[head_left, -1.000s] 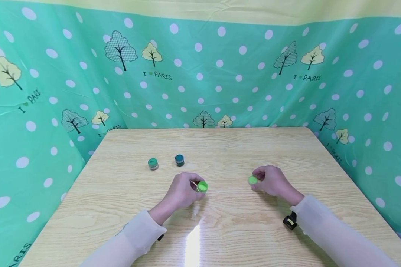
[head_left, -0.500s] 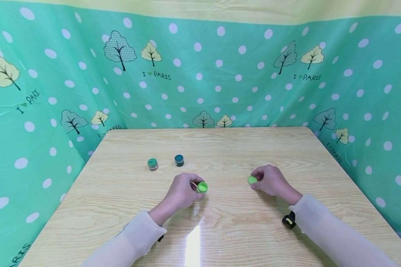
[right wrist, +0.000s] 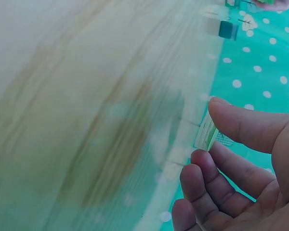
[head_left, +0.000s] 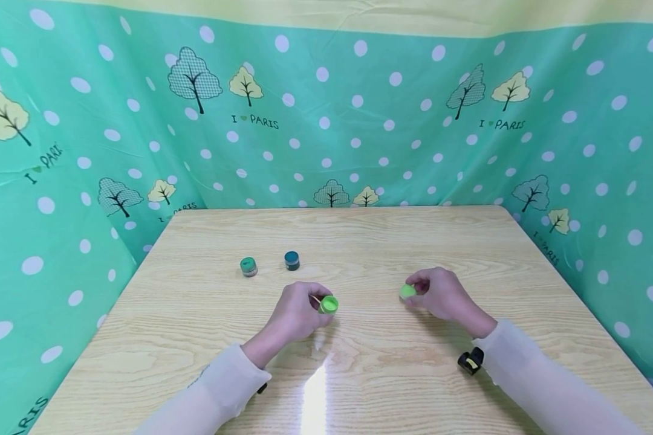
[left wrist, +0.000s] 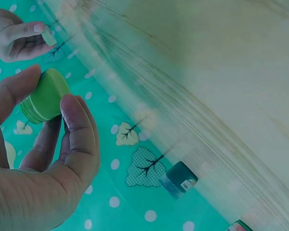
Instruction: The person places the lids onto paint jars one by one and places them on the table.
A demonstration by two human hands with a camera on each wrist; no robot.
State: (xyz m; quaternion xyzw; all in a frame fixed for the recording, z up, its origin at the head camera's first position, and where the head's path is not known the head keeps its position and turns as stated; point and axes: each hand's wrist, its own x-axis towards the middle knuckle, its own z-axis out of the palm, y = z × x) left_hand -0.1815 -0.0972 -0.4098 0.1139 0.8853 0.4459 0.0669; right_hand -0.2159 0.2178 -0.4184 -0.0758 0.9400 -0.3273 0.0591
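Observation:
My left hand (head_left: 298, 311) grips a small lidless jar (head_left: 329, 305) of bright green paint, its mouth tipped up toward the head camera. In the left wrist view, thumb and fingers pinch the jar (left wrist: 47, 96) by its sides. To the right, across a gap, my right hand (head_left: 441, 294) pinches a light green round lid (head_left: 407, 292) between thumb and fingers. That lid (right wrist: 207, 132) shows edge-on in the right wrist view, with the other fingers curled below it.
Two closed paint jars stand farther back on the left: a green-lidded one (head_left: 248, 267) and a dark blue one (head_left: 291, 261). All this is on a wood-grain table (head_left: 392, 374), with a dotted green curtain (head_left: 326, 145) around its back and sides.
My right hand has shifted slightly left, and the lid has turned a little in its fingers. My left hand and its jar stay nearly still.

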